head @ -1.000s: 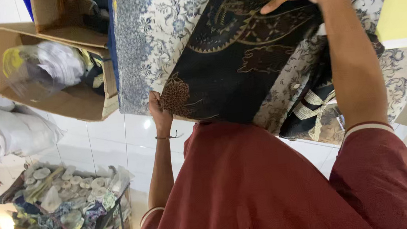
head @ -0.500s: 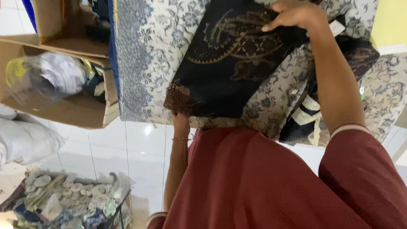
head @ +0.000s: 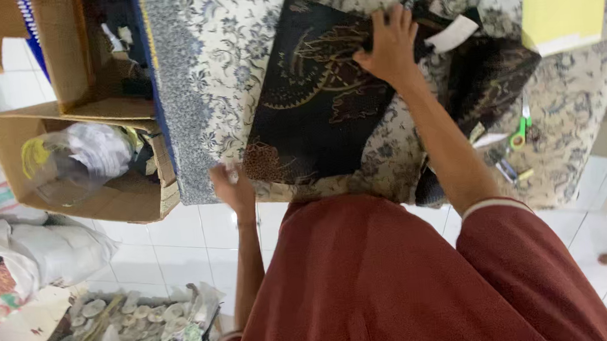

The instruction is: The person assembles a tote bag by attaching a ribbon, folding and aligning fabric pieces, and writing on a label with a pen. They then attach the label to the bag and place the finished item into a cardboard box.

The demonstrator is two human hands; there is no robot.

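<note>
two hands: on the dark folded batik cloth with gold pattern (head: 319,96).
right hand (head: 389,46): flat, open, pressing far edge.
left hand (head: 231,184): pinches near corner; smooth evenly.

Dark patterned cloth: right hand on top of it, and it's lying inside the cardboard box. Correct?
Not quite. The dark patterned cloth is not in the cardboard box; it lies spread on the floral-covered table, with the box off to the left of that table. The right hand does rest on top of the cloth. The head view shows this.
</note>
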